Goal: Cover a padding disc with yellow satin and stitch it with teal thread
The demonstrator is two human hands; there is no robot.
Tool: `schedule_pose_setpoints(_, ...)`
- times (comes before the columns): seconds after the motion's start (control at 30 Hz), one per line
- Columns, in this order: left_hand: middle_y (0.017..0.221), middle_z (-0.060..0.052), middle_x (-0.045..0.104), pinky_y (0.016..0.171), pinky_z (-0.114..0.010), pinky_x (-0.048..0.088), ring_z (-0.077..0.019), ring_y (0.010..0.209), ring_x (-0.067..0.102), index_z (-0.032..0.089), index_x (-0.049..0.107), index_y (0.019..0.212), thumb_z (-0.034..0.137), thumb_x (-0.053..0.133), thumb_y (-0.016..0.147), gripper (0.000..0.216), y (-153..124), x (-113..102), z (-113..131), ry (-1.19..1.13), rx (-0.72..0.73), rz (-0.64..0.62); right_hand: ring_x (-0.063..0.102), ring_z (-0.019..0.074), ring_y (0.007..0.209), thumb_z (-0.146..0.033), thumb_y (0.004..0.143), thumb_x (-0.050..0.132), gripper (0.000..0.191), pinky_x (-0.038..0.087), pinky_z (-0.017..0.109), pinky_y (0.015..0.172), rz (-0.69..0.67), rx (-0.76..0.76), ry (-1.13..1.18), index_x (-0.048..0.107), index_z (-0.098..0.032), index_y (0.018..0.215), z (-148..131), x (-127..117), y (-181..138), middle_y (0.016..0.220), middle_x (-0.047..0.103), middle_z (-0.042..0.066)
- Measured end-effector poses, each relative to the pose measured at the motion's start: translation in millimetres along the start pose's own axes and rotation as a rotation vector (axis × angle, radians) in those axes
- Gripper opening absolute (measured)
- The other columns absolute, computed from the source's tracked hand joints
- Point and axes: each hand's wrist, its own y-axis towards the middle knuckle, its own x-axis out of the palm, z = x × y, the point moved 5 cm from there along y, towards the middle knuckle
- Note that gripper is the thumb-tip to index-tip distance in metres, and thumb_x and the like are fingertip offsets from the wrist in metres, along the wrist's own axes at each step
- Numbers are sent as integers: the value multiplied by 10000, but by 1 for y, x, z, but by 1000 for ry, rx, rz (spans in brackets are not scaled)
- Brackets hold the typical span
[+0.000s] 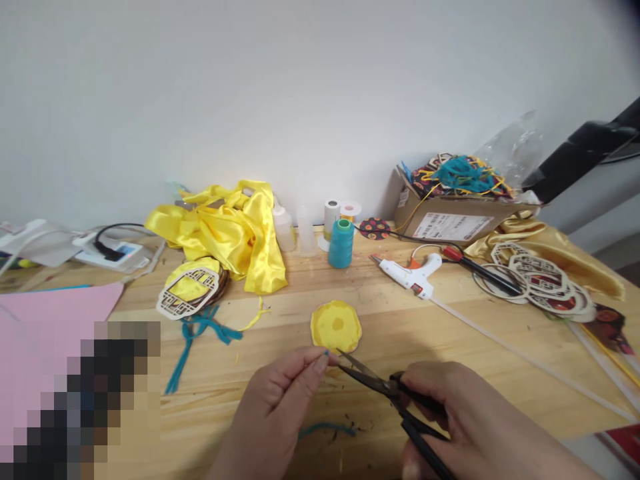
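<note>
My left hand (pixel 285 400) is closed in a pinch, thumb against forefinger. A tiny end of teal cord (pixel 327 353) shows at its fingertips; the remainder is hidden in the hand. Black-handled scissors (pixel 387 388) are gripped in my right hand (pixel 455 407). Their blades stand apart, the tips close by my left fingertips. Just beyond lies a round yellow fabric-covered disc (pixel 336 325) with a darker spot at its centre. A teal strand (pixel 327 428) lies on the table below my left hand; whether it joins the pinched end I cannot tell.
Yellow satin (pixel 225 233) is heaped at the back left, by patterned wooden frames (pixel 187 290) and teal strips (pixel 200 327). A teal thread spool (pixel 341 245) stands mid-back. Right are a white glue gun (pixel 413 275), a cardboard box (pixel 440 217) and more wooden frames (pixel 545 280).
</note>
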Motion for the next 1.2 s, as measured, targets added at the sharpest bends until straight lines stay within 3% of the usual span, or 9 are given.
schedule_pose_setpoints(0.1,565,9,631,808,-283,440,-235,861,600,253,766,865,368,636,770,198,1,0,-3,11,-4,-11,489,137,606,-198,631,628,61,285,234,491,24,25,-58,569,-214,638,4,-4,-3,636,597,-32)
schedule_pose_setpoints(0.27,874,-18,732,819,-312,463,-241,888,619,262,750,947,382,574,819,248,1,11,-4,-39,-20,-161,496,124,632,-346,634,722,187,311,226,524,-1,-59,50,583,-221,643,-2,2,-1,674,621,-58)
schedule_pose_setpoints(0.47,949,-1,732,905,-318,430,-229,983,599,297,725,1009,365,518,864,262,0,15,-2,-66,25,-251,437,93,571,-382,665,716,194,291,214,497,36,-132,49,614,-217,674,-7,5,7,635,600,-72)
schedule_pose_setpoints(0.6,777,-8,733,893,-334,436,-233,890,622,262,749,949,369,538,842,260,0,16,3,-78,26,-201,425,78,556,-374,657,731,184,286,202,496,15,-159,122,638,-220,695,-7,7,7,621,598,-84)
schedule_pose_setpoints(0.73,478,26,617,831,-329,455,-220,716,617,244,766,855,344,590,797,211,-1,16,6,-36,27,-141,424,75,533,-372,662,728,183,263,204,477,-17,-163,198,655,-206,684,-5,9,6,583,581,-76)
schedule_pose_setpoints(0.9,422,30,506,740,-294,455,-219,712,581,242,762,739,325,606,780,181,-3,15,6,-48,24,-84,390,71,482,-347,717,673,147,251,210,455,-33,-174,235,669,-204,682,-6,12,8,534,529,-72)
schedule_pose_setpoints(1.0,400,47,431,566,-232,418,-166,564,512,228,746,676,343,652,743,163,-2,11,1,-38,-23,-22,410,75,491,-300,692,686,127,246,207,443,7,-158,161,638,-205,621,-6,8,5,525,534,-73)
schedule_pose_setpoints(1.07,394,67,382,429,-198,305,-107,431,370,208,743,724,385,668,728,192,0,6,-6,-37,-94,18,467,84,523,-251,670,691,120,264,204,450,13,-161,76,611,-206,593,-4,3,0,555,583,-69)
schedule_pose_setpoints(1.2,407,97,310,391,-180,194,-70,410,221,180,716,908,441,636,761,310,6,-1,-12,-173,-151,56,566,129,618,-167,642,655,75,341,219,508,18,-174,-170,620,-230,663,19,-7,-15,699,661,-36)
